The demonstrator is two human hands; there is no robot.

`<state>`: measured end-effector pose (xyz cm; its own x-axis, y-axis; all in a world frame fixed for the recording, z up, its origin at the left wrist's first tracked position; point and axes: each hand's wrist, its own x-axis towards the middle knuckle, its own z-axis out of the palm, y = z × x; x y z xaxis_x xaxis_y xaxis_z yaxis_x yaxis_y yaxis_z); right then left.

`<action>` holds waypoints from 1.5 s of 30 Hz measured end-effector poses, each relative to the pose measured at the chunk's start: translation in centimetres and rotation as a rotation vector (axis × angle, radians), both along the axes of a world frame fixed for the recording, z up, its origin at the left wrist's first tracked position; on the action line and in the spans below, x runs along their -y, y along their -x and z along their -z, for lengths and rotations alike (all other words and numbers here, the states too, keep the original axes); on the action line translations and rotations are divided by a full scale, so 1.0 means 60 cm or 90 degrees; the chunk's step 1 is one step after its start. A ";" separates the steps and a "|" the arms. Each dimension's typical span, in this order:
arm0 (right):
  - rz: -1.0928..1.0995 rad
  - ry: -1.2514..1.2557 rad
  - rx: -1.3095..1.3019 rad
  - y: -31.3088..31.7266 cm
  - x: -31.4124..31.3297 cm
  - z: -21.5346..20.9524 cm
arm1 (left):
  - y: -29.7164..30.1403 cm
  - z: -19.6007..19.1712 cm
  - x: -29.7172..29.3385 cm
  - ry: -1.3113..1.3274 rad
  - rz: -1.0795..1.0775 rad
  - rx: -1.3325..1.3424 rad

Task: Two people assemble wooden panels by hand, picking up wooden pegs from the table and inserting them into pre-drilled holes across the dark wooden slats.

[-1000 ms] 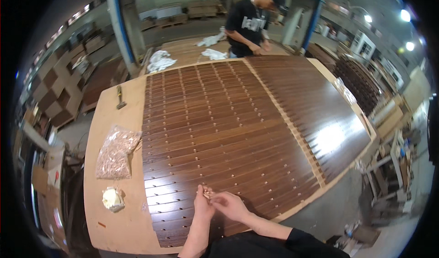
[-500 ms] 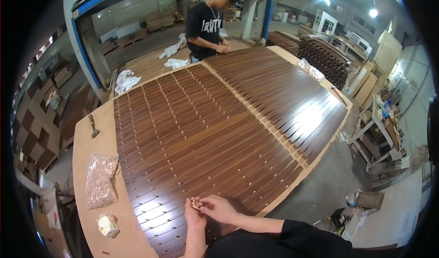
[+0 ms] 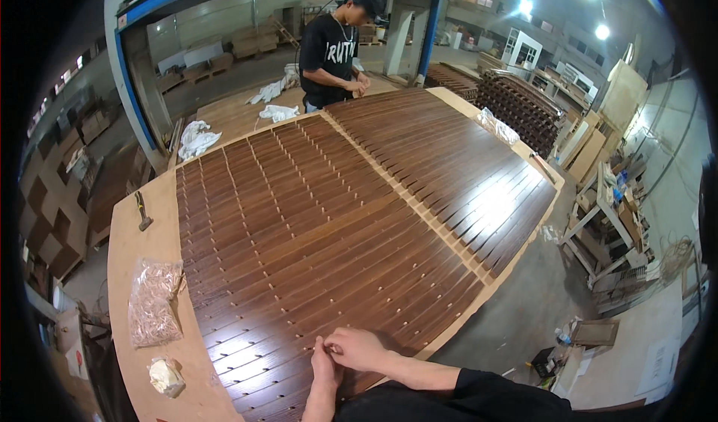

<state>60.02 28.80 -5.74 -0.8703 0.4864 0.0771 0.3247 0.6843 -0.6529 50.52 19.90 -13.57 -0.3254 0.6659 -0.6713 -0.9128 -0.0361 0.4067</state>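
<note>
My left hand [image 3: 323, 366] and my right hand [image 3: 360, 349] meet over the near edge of the dark brown slatted boards [image 3: 389, 242]. The left fingers are curled around small wooden dowels, mostly hidden now but visible in its palm in the earlier frame. My right thumb and fingers pinch together against the left fingertips; what they hold is hidden. Rows of pale dowels [image 3: 280, 212] stick up from the boards on the far left, while shorter ones and dark holes dot the nearer slats.
On the pale table edge [image 3: 123, 257] at left lie a hammer [image 3: 142, 211], a clear bag of dowels [image 3: 155, 302] and a cream-coloured lump [image 3: 166, 377]. Across the table a co-worker [image 3: 329, 55] stands near white cloths [image 3: 278, 113]. Stacked slats [image 3: 516, 100] lie beyond, at far right.
My right fingers have closed in against the left hand, and the dowels in the left palm have gone out of sight. The view has shifted slightly; the co-worker's hands have lifted a little.
</note>
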 end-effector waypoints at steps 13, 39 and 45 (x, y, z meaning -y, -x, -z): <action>0.040 0.232 0.009 -0.001 -0.022 0.012 | 0.001 0.044 0.006 0.126 0.138 -0.235; 0.162 0.400 -0.040 0.023 -0.097 0.052 | -0.008 -0.024 -0.013 0.015 0.132 -0.371; 0.156 0.197 -0.028 0.071 -0.167 0.029 | 0.003 -0.024 -0.017 0.020 0.087 -0.292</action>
<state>55.76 38.80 -7.50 -0.7249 0.6851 -0.0711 0.4206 0.3586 -0.8333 50.36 20.92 -12.15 -0.5038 0.7044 -0.5000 -0.6349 0.0906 0.7673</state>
